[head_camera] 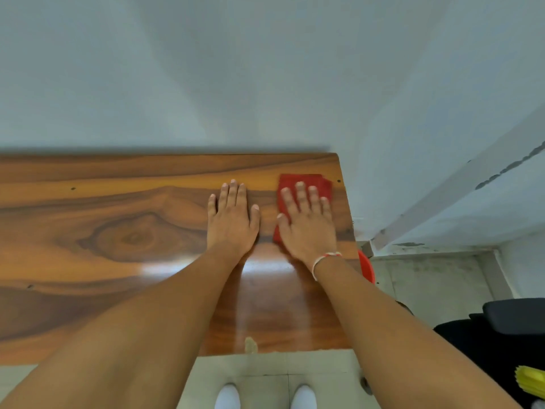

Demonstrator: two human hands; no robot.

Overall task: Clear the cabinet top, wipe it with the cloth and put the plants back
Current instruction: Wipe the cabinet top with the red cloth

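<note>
The wooden cabinet top (103, 231) fills the middle of the view, glossy and bare. A folded red cloth (306, 180) lies near its back right corner. My right hand (306, 222) presses flat on the cloth with straight fingers; a red and white thread band circles that wrist. My left hand (233, 219) rests flat on the bare wood just left of the cloth, fingers straight and together. No plants are in view.
A pale wall stands right behind the cabinet. To the right, past the cabinet's edge, a red bucket rim (367, 268) shows on the tiled floor, with a black chair (507, 329) and a yellow object (530, 385) nearer. White shoes (227, 397) stand below the front edge.
</note>
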